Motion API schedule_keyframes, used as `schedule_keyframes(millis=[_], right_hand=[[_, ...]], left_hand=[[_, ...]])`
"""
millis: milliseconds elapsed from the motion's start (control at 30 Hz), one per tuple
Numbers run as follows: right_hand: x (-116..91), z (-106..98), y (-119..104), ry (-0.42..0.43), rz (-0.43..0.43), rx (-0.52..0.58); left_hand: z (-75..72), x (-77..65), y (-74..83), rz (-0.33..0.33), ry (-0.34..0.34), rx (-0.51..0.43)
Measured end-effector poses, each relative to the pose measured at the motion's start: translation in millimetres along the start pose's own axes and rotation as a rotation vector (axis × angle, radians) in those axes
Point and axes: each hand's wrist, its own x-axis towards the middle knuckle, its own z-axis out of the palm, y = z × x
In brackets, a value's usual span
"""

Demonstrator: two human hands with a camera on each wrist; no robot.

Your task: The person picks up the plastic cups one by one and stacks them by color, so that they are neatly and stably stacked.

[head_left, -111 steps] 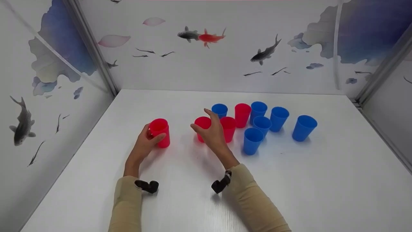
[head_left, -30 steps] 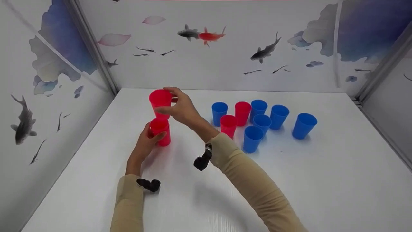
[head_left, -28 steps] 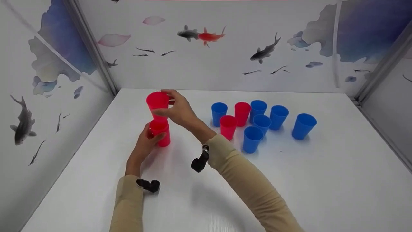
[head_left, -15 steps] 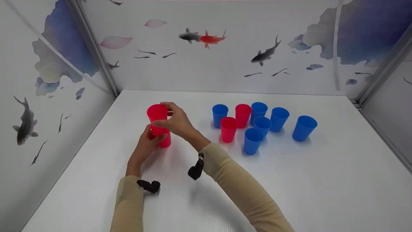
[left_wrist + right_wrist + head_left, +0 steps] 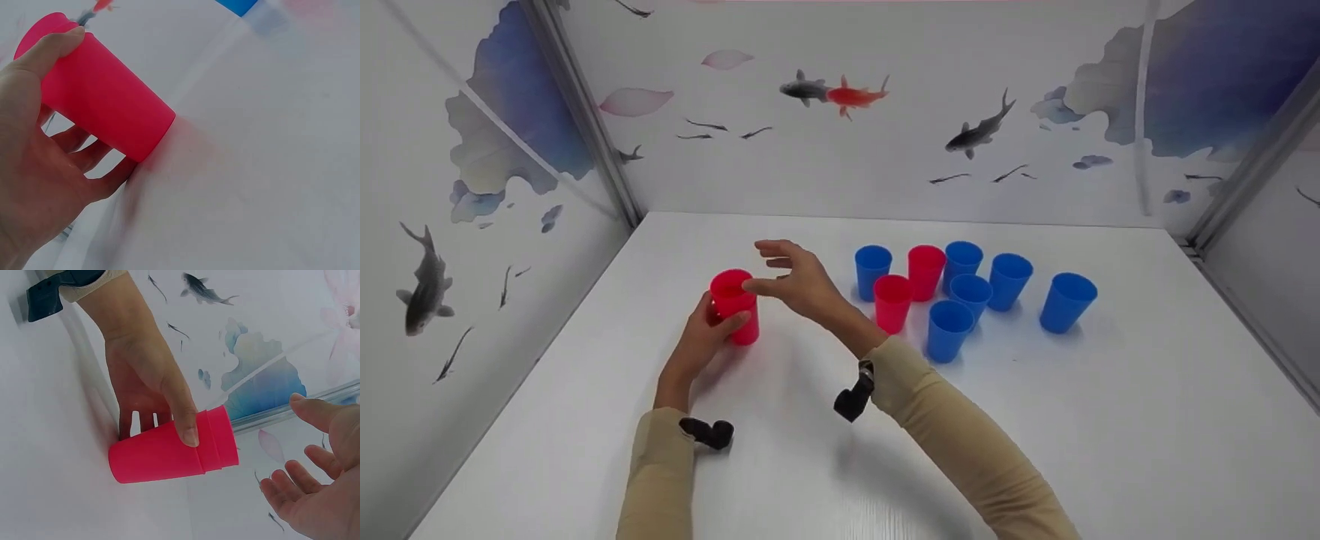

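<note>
Fish-printed wall (image 5: 885,150), hands (image 5: 700,341), nested red cups (image 5: 736,302)

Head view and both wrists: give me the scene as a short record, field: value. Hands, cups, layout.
left_hand: left hand grips the red stack
red_stack: nested, upright, at least two cups; exact count unclear
right_hand: right hand holds nothing, near the stack's rim, apart from it
loose_red_cups: two red cups, upright
blue_cups: six blue cups, upright, none nested
layout: loose cups to the right of the stack
surface: white table
</note>
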Motion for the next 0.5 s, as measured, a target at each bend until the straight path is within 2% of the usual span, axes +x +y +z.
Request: schedule_keyframes(millis=[167, 300, 500], right_hand=[[-16.1, -19.8, -3.8, -0.016, -0.079, -0.058], [-28.5, -38.4, -2.9, 0.004, -0.133, -0.091], [-41.4, -72.4, 3.8, 0.032, -0.145, -0.124]], left_hand=[[-3.4, -0.4, 0.9, -0.021, 0.001, -0.022], [-3.1, -1.1, 1.6, -0.012, -0.013, -0.020], [2.4, 0.2, 2.0, 0.005, -0.022, -0.020]])
